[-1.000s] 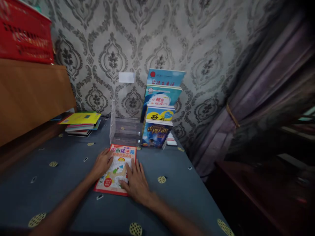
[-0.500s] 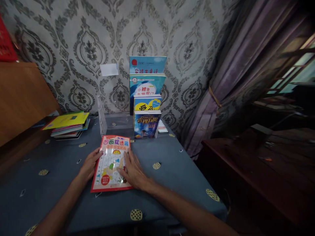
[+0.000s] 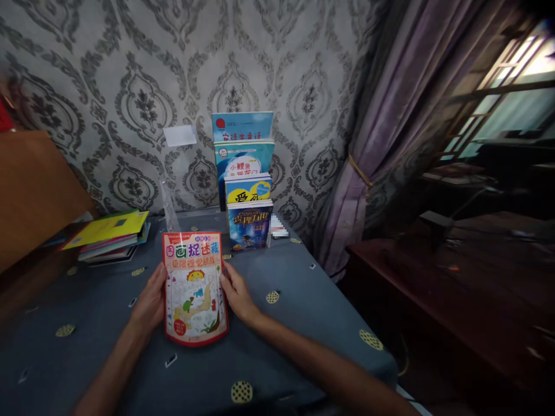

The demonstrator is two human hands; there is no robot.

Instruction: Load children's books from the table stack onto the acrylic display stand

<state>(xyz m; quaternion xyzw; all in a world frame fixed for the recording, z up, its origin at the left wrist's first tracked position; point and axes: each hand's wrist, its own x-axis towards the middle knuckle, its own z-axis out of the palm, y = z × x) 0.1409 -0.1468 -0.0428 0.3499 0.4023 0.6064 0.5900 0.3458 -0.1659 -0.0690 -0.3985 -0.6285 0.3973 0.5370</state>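
Gripping by its two long edges, a red-bordered book (image 3: pixel 196 309) is held between the left hand (image 3: pixel 150 294) and the right hand (image 3: pixel 236 292) — left edge in the left, right edge in the right, thumbs to the front. Cover faced to the near side, colourful lettering at the far end, lower edge bowed. Whether that lower edge is touching the blue tablecloth (image 3: pixel 299 335) cannot be told. Book placed near, left of the scene's middle.

Just beyond it, a clear stand (image 3: pixel 170 211) is partly hidden by the cover; a white label (image 3: pixel 180 136) is seen above. To its right, four books are stood upright in steps: dark blue book (image 3: pixel 249 231) nearest, then yellow-and-blue book (image 3: pixel 240 190), teal book (image 3: pixel 260 155), light blue book (image 3: pixel 247 121) farthest and highest.

Far left, a pile of books (image 3: pixel 115 231) is laid flat, topped by a yellow cover — beside a brown wooden panel (image 3: pixel 39 193). Far side closed by patterned wallpaper (image 3: pixel 147 98). Right, a purple curtain (image 3: pixel 390 98) is gathered with a cord (image 3: pixel 359 170).
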